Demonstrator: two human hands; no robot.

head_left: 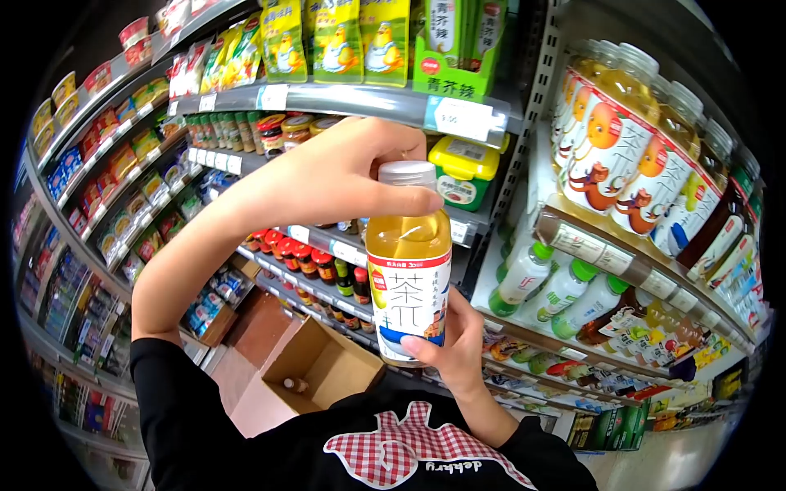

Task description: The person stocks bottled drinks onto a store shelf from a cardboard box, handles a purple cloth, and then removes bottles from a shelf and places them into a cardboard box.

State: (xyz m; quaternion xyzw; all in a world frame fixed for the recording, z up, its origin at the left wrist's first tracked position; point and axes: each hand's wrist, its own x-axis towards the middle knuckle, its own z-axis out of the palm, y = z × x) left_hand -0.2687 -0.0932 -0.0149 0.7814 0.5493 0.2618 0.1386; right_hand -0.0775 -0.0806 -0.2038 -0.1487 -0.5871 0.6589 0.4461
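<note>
I hold an upright plastic bottle of tea drink (409,282) in front of my chest. It has a white cap, golden liquid and a white label with large Chinese characters. My left hand (381,168) reaches over from the left, its fingers closed around the bottle's neck just under the cap; some fingertips are hidden behind it. My right hand (454,348) grips the lower part, thumb across the label. On the floor below stands an open cardboard box (344,360) with a small bottle (295,384) lying inside.
At the right, a shelf (606,245) carries rows of similar tea bottles (610,151), with green-capped bottles (524,278) underneath. Ahead, shelves hold seasoning packets (336,41), a yellow-lidded tub (464,168) and red-lidded jars (299,258). Curved shelving with packaged goods (106,188) runs along the left.
</note>
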